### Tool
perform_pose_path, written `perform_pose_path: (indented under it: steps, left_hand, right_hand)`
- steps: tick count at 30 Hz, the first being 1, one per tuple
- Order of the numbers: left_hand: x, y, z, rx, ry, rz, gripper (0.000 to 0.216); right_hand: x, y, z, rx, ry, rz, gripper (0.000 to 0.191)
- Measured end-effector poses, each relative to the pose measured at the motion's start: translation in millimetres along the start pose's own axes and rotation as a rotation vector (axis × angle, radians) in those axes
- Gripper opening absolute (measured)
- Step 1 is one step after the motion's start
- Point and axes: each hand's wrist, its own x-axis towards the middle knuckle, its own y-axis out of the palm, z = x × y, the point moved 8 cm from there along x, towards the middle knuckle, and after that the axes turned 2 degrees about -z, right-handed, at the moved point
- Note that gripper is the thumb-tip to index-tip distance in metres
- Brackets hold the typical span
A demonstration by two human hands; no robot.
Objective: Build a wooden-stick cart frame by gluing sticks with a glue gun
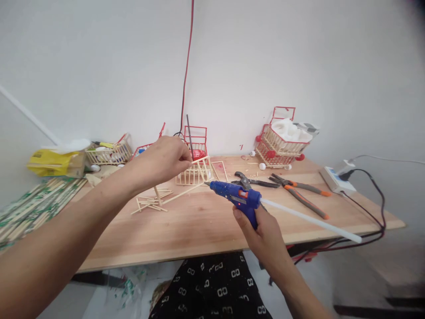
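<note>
Glue gun (234, 194): blue, white glue stick (308, 219) jutting behind; above the desk (199, 232), mid-length, long axis slanting, nozzle (207, 183) toward the back-left corner. Right hand (265, 230): fingers curled round its grip (250, 215). Left hand (168, 153): fingertips pinching a pale stick frame (200, 160).

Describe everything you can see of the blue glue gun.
The blue, plastic-looking glue gun is gripped in the right hand, held above the wooden table. A small red light shows on its side. A long whitish glue stick juts from its back. Its nozzle points left toward the stick frame; whether they touch is unclear.
</note>
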Motion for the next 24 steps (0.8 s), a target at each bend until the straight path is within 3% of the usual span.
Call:
perform_pose_path:
  steps: [24]
  left_hand:
    - [1.4,5.0,7.0,0.023,0.03,-0.013,0.023]
  right_hand:
    - [3.0,6.5,-5.1,0.041,0.034,-0.04,0.035]
